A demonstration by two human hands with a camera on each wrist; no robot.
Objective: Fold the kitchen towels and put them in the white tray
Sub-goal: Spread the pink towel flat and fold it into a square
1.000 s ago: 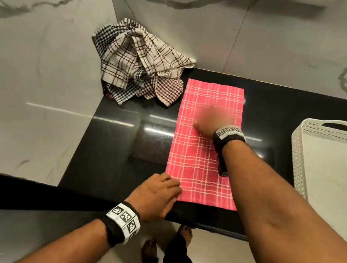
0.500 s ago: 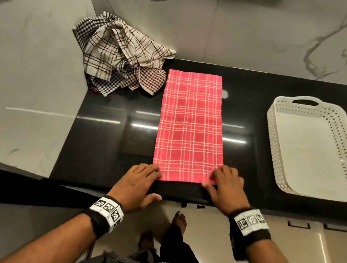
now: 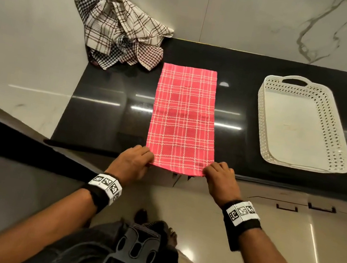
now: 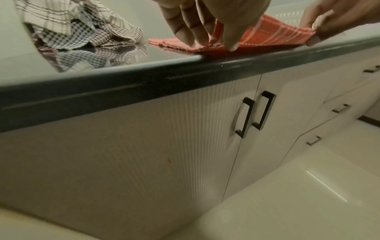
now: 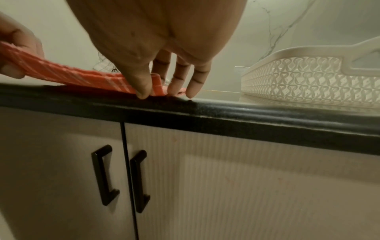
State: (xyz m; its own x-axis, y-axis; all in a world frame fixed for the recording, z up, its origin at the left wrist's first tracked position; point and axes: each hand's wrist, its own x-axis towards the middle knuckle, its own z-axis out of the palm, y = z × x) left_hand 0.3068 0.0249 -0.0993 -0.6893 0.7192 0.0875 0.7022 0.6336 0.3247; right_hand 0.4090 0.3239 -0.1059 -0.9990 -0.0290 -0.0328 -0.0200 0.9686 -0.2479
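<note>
A red checked towel (image 3: 184, 115), folded into a long strip, lies on the black counter (image 3: 106, 120) and runs from the back wall to the front edge. My left hand (image 3: 141, 158) pinches its near left corner (image 4: 213, 40). My right hand (image 3: 216, 171) pinches the near right corner (image 5: 152, 86). The near edge is lifted a little off the counter. The white perforated tray (image 3: 300, 126) stands empty to the right of the towel.
A crumpled heap of brown and black checked towels (image 3: 118, 29) sits in the back left corner against the marble wall. Cabinet doors with black handles (image 5: 121, 177) are below the counter edge. Bare counter lies between the red towel and the tray.
My right hand came back from the middle of the red towel to its near right corner. Both hands went from resting at the near edge to pinching the corners and lifting them slightly.
</note>
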